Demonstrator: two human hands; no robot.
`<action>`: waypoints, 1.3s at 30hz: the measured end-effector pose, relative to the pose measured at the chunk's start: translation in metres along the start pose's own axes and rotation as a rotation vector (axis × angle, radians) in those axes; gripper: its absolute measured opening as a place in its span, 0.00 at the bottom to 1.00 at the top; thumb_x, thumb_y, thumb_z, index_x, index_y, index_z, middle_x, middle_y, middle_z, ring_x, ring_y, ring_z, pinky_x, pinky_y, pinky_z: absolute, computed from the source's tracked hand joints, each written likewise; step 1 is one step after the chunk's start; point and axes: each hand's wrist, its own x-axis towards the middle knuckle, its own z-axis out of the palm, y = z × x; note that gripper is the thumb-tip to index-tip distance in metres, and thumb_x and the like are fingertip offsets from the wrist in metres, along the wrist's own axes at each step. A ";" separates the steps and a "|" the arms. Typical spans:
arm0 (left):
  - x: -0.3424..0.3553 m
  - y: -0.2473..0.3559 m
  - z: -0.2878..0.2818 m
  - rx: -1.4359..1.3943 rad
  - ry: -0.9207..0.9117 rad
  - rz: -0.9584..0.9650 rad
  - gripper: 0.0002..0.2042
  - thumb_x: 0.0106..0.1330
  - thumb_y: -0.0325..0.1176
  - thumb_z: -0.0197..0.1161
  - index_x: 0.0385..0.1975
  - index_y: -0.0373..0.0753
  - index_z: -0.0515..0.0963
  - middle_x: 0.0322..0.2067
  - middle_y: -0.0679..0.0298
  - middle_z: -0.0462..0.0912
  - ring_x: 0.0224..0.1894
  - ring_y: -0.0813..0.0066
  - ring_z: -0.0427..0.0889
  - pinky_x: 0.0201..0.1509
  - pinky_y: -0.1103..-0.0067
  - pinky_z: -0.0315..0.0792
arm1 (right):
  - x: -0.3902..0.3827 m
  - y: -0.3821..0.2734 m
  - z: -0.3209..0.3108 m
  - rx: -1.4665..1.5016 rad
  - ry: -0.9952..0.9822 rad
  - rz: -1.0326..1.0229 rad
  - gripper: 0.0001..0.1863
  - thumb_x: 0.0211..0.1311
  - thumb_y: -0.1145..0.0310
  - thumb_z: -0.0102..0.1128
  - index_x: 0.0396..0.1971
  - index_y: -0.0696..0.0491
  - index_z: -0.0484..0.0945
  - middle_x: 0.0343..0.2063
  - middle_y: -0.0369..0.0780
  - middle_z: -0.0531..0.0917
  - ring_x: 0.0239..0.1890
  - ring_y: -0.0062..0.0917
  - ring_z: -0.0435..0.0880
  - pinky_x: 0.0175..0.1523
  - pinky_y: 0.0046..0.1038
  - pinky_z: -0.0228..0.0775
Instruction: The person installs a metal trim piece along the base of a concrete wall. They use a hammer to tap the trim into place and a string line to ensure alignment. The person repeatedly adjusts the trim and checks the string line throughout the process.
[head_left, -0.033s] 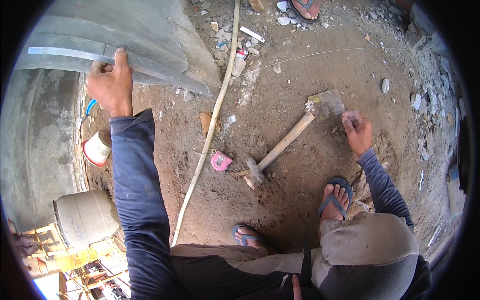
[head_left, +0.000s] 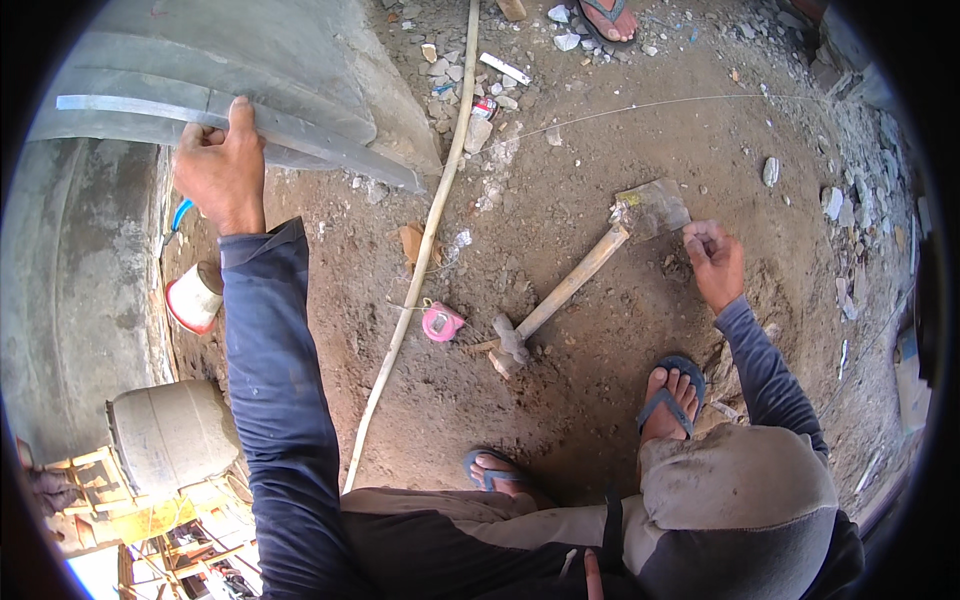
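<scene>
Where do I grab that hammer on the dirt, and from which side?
I'd take the hammer's wooden handle around its middle, from above and the right: it's long, slim and uncovered there, and the right hand is on that side, away from the grey head.

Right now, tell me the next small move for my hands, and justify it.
I'd probably bring the right hand to the right end of the metal bar to help steady it: only the left hand grips the bar, and no hand is on that end. The right hand is well away, beside the clear plastic; whether it pinches anything is hard to tell.
</scene>
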 end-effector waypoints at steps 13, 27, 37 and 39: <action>-0.008 0.011 0.008 -0.040 0.009 -0.023 0.18 0.58 0.43 0.73 0.20 0.32 0.82 0.16 0.61 0.85 0.21 0.77 0.85 0.37 0.80 0.77 | 0.003 0.006 0.001 0.008 0.015 0.006 0.03 0.66 0.78 0.60 0.37 0.59 0.81 0.24 0.28 0.77 0.24 0.09 0.71 0.30 0.18 0.66; 0.003 0.019 0.010 -0.039 0.002 0.086 0.18 0.60 0.43 0.74 0.22 0.31 0.81 0.17 0.59 0.84 0.22 0.76 0.86 0.30 0.81 0.76 | -0.002 0.015 0.005 0.071 0.004 -0.020 0.02 0.65 0.76 0.61 0.35 0.58 0.81 0.24 0.32 0.81 0.27 0.12 0.76 0.34 0.21 0.71; -0.101 0.159 -0.011 -1.165 -0.846 0.076 0.12 0.67 0.21 0.66 0.47 0.26 0.77 0.40 0.57 0.85 0.38 0.77 0.83 0.41 0.82 0.78 | 0.034 -0.204 0.022 0.184 -0.135 -0.671 0.21 0.74 0.58 0.55 0.56 0.59 0.72 0.38 0.46 0.80 0.41 0.34 0.82 0.49 0.36 0.75; -0.120 0.184 0.002 -1.250 -0.905 0.015 0.13 0.68 0.26 0.67 0.48 0.25 0.77 0.39 0.57 0.85 0.38 0.75 0.84 0.44 0.80 0.79 | 0.031 -0.218 0.022 0.320 -0.164 -0.573 0.22 0.75 0.58 0.54 0.59 0.59 0.70 0.41 0.45 0.79 0.46 0.30 0.81 0.52 0.34 0.74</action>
